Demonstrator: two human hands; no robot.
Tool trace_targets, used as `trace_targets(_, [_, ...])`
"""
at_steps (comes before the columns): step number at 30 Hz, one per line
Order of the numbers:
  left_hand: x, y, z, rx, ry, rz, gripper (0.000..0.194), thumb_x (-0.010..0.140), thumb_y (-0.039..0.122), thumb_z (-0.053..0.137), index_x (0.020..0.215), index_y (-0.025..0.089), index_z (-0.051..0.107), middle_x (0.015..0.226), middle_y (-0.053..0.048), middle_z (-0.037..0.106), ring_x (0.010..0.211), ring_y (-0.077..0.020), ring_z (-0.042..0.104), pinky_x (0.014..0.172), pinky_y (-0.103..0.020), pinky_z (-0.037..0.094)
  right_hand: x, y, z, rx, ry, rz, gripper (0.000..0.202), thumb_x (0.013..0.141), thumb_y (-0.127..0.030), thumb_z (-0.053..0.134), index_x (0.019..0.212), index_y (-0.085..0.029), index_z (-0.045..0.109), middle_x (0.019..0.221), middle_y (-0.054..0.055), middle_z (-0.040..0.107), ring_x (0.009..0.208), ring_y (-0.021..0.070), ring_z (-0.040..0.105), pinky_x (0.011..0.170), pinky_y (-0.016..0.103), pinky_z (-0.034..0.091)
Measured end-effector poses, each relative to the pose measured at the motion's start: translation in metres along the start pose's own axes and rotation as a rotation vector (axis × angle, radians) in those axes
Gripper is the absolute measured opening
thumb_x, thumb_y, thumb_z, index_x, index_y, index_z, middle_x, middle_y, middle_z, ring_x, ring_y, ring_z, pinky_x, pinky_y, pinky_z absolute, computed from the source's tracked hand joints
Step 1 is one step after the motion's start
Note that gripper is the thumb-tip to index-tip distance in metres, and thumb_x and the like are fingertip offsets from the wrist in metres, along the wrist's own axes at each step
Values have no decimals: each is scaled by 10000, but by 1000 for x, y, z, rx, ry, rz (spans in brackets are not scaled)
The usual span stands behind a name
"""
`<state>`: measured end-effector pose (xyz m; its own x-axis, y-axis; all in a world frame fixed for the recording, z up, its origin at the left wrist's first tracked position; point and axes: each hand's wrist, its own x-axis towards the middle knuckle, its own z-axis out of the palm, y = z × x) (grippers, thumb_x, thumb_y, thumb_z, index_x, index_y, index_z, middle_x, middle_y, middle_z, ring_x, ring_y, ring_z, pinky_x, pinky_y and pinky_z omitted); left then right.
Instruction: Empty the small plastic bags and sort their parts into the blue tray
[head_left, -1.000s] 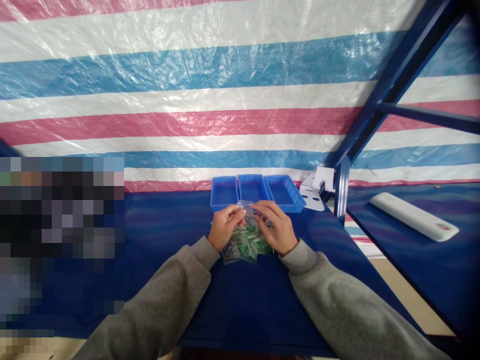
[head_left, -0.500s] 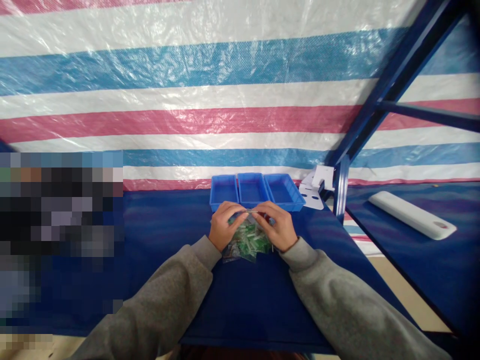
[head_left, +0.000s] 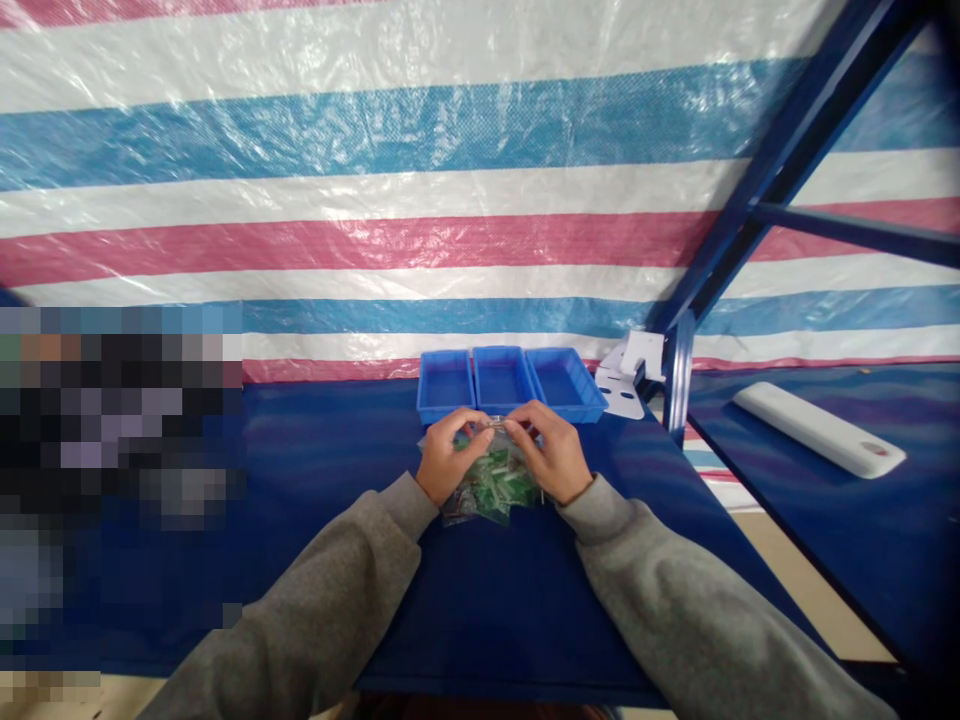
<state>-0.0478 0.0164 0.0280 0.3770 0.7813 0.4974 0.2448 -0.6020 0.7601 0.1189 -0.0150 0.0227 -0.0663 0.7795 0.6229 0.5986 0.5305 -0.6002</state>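
Between the fingertips of both hands is a small clear packet (head_left: 496, 421), too small to make out its contents. My left hand (head_left: 451, 455) pinches its left end, and my right hand (head_left: 553, 452) pinches its right end. Below and between the hands lies a pile of clear and green plastic packets (head_left: 495, 487) on the blue table. Three blue trays stand in a row just beyond the hands: a left tray (head_left: 447, 382), a middle tray (head_left: 501, 375) and a right tray (head_left: 564, 378).
White cut-out sheets (head_left: 622, 397) lean beside a blue metal post (head_left: 679, 375) right of the trays. A long white object (head_left: 819, 430) lies on another blue surface (head_left: 840, 530) at the right. The left side is pixelated. A striped sheet (head_left: 375, 240) hangs behind.
The small packet shows more between the fingertips, which have shifted slightly around it. The whole view has moved a little.
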Motion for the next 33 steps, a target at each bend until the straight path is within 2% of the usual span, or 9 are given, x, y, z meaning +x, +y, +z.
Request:
trace_targets(11, [1,-1,0,-58,32,-50,166,815,305,550,842,151,604,807,-37,620,777,-153,561,736,-265,454,-4,0,2,54,-17,27,193,870,-333,460,917,-205,596,844,44,620,703,149,578,624,271,484])
trace_targets(17, [-1,-6,2,-163,42,-148,266,826,370,527,738,138,621,664,-15,607,644,-131,553,623,-242,466,-5,-2,-2,28,8,-103,306,868,-264,443,1162,-230,522,1033,72,578,820,164,589,717,306,509])
trace_targets(20, [-1,-4,3,-188,59,-142,235,813,365,551,773,143,617,705,-18,625,660,-129,574,635,-238,473,-6,0,-1,-22,44,-157,229,855,-252,475,1046,-233,598,1046,84,564,887,186,580,761,324,500])
trace_targets(23, [0,2,1,-179,126,-79,263,831,341,535,1018,162,580,927,-61,639,827,-151,596,716,-250,477,-6,1,1,-12,80,-102,163,864,-263,476,921,-216,621,945,75,592,849,182,580,733,314,494])
trace_targets(25, [1,4,0,-140,92,-21,297,825,329,548,1074,170,564,1020,-79,624,916,-168,584,773,-268,467,-5,2,2,11,65,-43,168,872,-293,467,891,-210,612,873,63,611,789,175,581,698,306,491])
trace_targets(27, [1,5,-1,-66,43,9,231,800,323,583,967,166,615,968,-69,644,898,-172,587,795,-279,458,-5,2,2,29,37,-2,183,870,-325,473,864,-208,613,818,49,624,735,168,581,671,299,489])
trace_targets(29, [0,4,0,-23,43,-3,178,789,322,596,854,162,638,867,-47,660,831,-162,598,784,-278,460,-5,2,2,35,20,15,189,867,-333,480,879,-210,623,807,40,636,724,165,586,686,302,489])
trace_targets(31, [0,1,2,-67,72,-46,186,792,328,590,866,161,624,820,-34,660,774,-149,609,742,-264,473,-6,2,1,39,30,15,213,885,-301,445,980,-216,616,854,43,640,755,165,594,726,314,490])
trace_targets(33, [-1,-1,4,-174,93,-104,257,783,336,599,974,167,573,809,-23,655,706,-133,614,672,-244,486,-6,1,0,38,36,-24,262,895,-257,409,1088,-222,582,966,61,622,829,172,593,778,335,486])
